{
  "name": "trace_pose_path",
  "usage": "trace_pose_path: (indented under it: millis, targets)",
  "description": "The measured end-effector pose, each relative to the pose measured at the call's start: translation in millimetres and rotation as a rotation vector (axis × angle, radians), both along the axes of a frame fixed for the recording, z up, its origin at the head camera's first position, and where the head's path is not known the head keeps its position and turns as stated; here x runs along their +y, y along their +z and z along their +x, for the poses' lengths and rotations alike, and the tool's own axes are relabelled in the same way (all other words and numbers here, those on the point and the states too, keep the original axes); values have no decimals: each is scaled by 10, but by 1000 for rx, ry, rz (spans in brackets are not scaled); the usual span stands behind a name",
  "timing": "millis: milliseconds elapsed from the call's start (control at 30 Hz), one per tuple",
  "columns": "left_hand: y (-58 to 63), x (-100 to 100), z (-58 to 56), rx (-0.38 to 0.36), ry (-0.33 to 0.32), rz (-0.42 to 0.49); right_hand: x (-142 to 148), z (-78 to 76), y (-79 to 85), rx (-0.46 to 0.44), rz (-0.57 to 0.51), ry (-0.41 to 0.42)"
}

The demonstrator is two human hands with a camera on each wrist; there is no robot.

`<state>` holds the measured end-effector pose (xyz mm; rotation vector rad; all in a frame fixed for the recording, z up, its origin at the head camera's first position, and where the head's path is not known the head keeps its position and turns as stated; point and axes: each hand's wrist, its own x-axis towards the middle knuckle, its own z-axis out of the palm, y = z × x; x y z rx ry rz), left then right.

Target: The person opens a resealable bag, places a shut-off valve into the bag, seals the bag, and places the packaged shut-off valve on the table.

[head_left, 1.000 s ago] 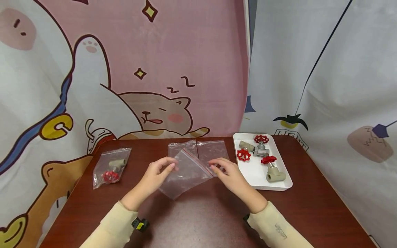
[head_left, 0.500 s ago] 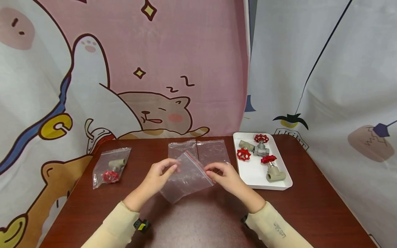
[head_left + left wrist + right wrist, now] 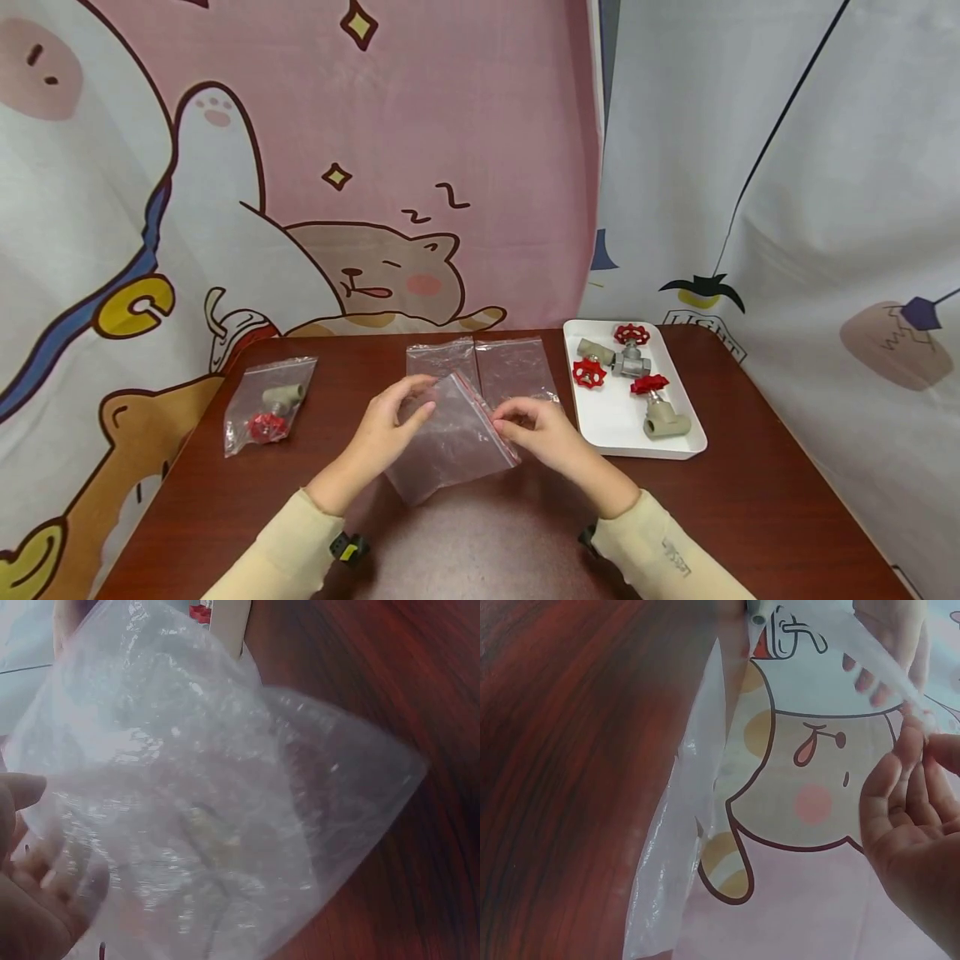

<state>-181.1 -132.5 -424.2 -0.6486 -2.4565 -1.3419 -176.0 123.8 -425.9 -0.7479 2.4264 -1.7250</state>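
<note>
A clear zip-lock bag [image 3: 457,442] with a red line along its zip hangs tilted between the two hands, above the table. My right hand [image 3: 543,429] pinches the bag's zip edge between thumb and fingers, as the right wrist view also shows. My left hand [image 3: 382,429] is at the bag's upper left side, its thumb spread from its fingers. In the left wrist view the fingers [image 3: 75,881] show through the plastic of the bag [image 3: 202,780], and the thumb stands apart from them.
Two flat clear bags [image 3: 517,367] lie at the table's back. At the right, a white tray [image 3: 607,429] holds several red-handled valves [image 3: 663,417]. A bagged valve [image 3: 273,408] lies at the left. A printed curtain [image 3: 480,167] hangs behind the brown table [image 3: 465,542].
The bag's zip edge has turned steeper and moved slightly down. The right hand has shifted a little left and down along it. The left thumb has spread away from its fingers.
</note>
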Motion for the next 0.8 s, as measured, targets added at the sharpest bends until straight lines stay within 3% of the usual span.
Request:
trace_pose_path:
  millis: [133,200,267,400,500,633,800]
  targets:
    - [38,63,11,126,101,4,-22,3,-8,33,-4,-38]
    - [74,116,49,126,117,26,-38,10,-9,67,1,-63]
    - [105,176,94,49,102,44,-55,23,-11,131,28,-88]
    - [147,292,169,-217,28,66,-100,58,-6,343,101,-107]
    - [153,342,199,-364,22,71,-144,94,9,499,149,-90]
    - [140,351,206,-419,36,81,-190,137,30,604,198,-63]
    - [132,333,214,-449,-20,130,-216,163,44,610,227,-73]
